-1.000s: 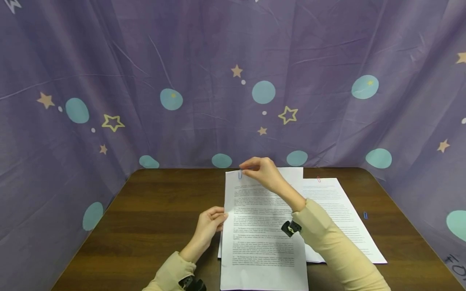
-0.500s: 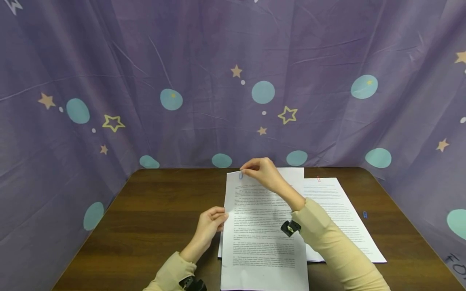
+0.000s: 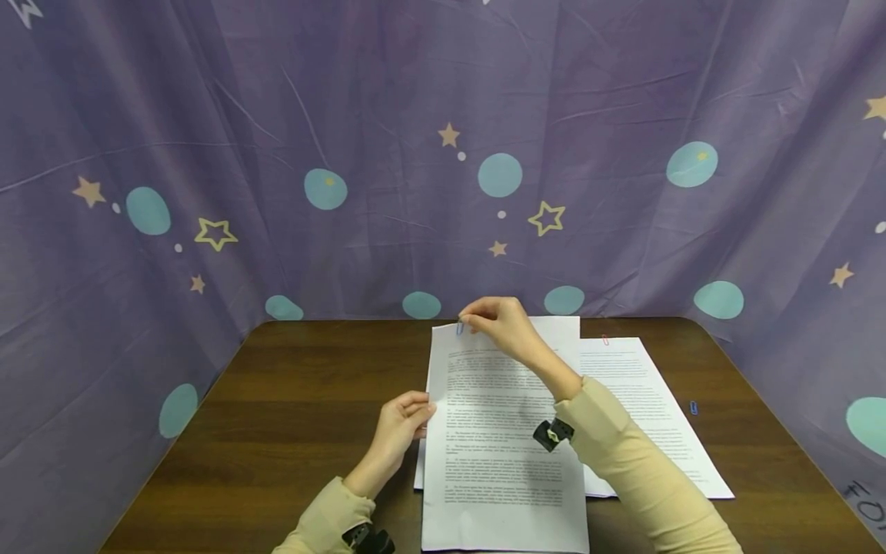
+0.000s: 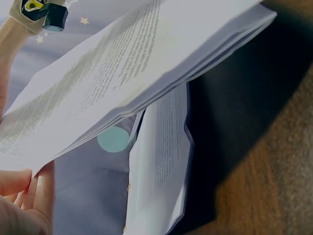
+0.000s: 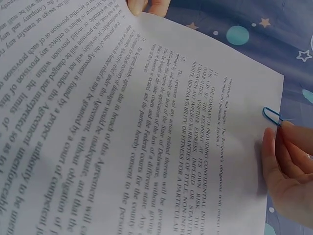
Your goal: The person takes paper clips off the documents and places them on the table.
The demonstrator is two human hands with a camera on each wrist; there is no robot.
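A stack of printed sheets (image 3: 505, 523) is held up off the table in front of me, several layers showing at its edge in the left wrist view. My left hand (image 3: 398, 427) grips its left edge between thumb and fingers. At the top left edge, my right hand (image 3: 504, 327) pinches a blue paper clip (image 5: 270, 115), whose loop lies over the top sheet. The right fingertips touch the clip's outer end at the paper's edge. How far the clip reaches behind the sheets is hidden.
On the brown table (image 3: 311, 400), more printed sheets (image 3: 657, 431) lie at the right, partly covered by the held stack. A red paper clip (image 3: 605, 339) sits on their top edge. Another blue clip (image 3: 694, 408) lies farther right. A purple curtain (image 3: 388, 115) hangs behind.
The held stack, the blue clip and my right hand have shifted very slightly to the right. Both hands keep their hold.
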